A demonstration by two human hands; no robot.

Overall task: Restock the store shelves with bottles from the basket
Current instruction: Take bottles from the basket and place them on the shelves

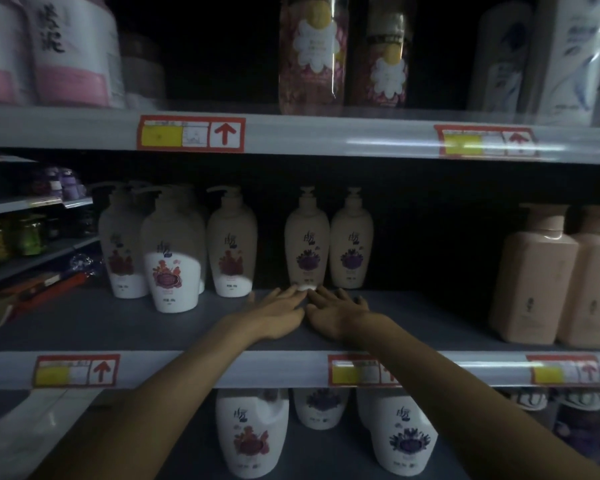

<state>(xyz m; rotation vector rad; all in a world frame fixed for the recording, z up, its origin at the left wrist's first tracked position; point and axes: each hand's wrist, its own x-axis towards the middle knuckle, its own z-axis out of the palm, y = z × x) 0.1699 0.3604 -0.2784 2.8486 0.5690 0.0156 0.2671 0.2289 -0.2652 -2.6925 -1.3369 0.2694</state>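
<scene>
Dim store shelving fills the view, three grey shelves stacked one above another, each front rail carrying red and yellow price labels (191,133) with upward arrows. The middle shelf (101,320) holds the task's goods. At its right stand two pink square pump bottles (534,278); at its left, a cluster of white pump bottles with red flower prints (175,251). At the far centre stand two white pump bottles with purple flower prints side by side: the left purple-flower bottle (307,240) and its twin (351,240), both upright. On the top shelf are clear floral bottles (312,53) in the middle, white and pink containers (73,50) to the left and white bottles (568,53) to the right. The bottom shelf shows large white jugs (252,434) with the same flower prints. Two bare forearms reach in from the near edge. The left hand (274,315) and right hand (336,313) lie close together on the middle shelf, fingers straight and spread flat, gripping nothing; their fingertips (297,289) meet the base of the left purple-flower bottle
</scene>
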